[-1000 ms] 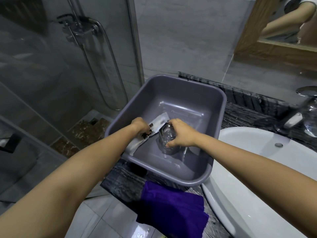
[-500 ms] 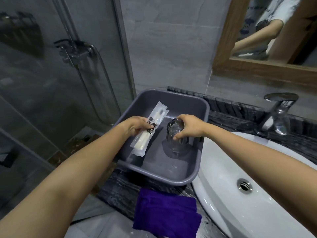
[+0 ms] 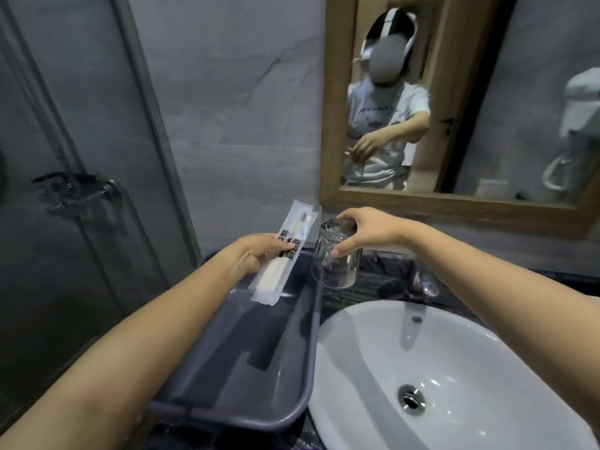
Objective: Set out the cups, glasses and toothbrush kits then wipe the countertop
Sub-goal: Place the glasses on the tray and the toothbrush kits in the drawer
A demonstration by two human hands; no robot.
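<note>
Both hands are lifted above the grey tub (image 3: pixel 259 368), and each one carries 1 item. The left hand (image 3: pixel 256 254) is closed around a sealed toothbrush kit (image 3: pixel 285 251), pinching it near its middle. The right hand (image 3: pixel 363 233) grips a clear glass (image 3: pixel 336 258) from above, fingers (image 3: pixel 344 219) on the far side and the thumb on the near side.

The biggest risk, I think, is the glass. It is smooth, it is held only with the fingertips, and it hangs just past the tub's right rim — over the dark countertop (image 3: pixel 389 267) behind the white sink (image 3: pixel 454 368). A slip here would drop it on hard stone or porcelain, and it could break. Setting it down too fast could also chip it. The kit is light, but its plastic wrapper is slippery and could slide out of a loose pinch, back into the tub.

The kit's long axis runs from lower left to upper right, away from the person. Its brush end points up toward the wall, and the handle end points down toward the tub. The glass is tilted, its wider end lower.
</note>
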